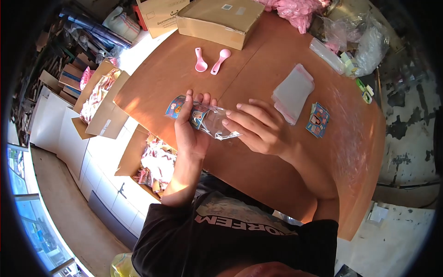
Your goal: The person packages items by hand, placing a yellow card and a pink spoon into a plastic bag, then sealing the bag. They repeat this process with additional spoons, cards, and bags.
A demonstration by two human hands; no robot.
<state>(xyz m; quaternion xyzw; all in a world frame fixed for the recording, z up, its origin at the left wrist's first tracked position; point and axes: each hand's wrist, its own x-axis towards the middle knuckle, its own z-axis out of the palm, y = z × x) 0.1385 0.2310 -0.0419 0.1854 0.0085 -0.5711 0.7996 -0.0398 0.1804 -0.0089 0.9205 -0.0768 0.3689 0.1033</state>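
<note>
My left hand (190, 131) is closed around a clear plastic bag (220, 123) with a blue printed card (197, 117) inside, its thumb lying across the front. The bag's loose end points toward my right hand (263, 127). That hand's fingers are spread, with the fingertips at the edge of the plastic; its thumb is hidden. Beyond the hands, two pink scoops (220, 62) lie on the brown table (170, 69). To the right are a stack of clear bags (294, 92) and a small pile of blue printed cards (318, 120).
A cardboard box (219, 21) stands at the table's far edge, with pink plastic bags (297, 11) beside it. Green-handled scissors (365, 90) lie at the right edge. Open cartons (108, 111) of packed items stand on the floor at left.
</note>
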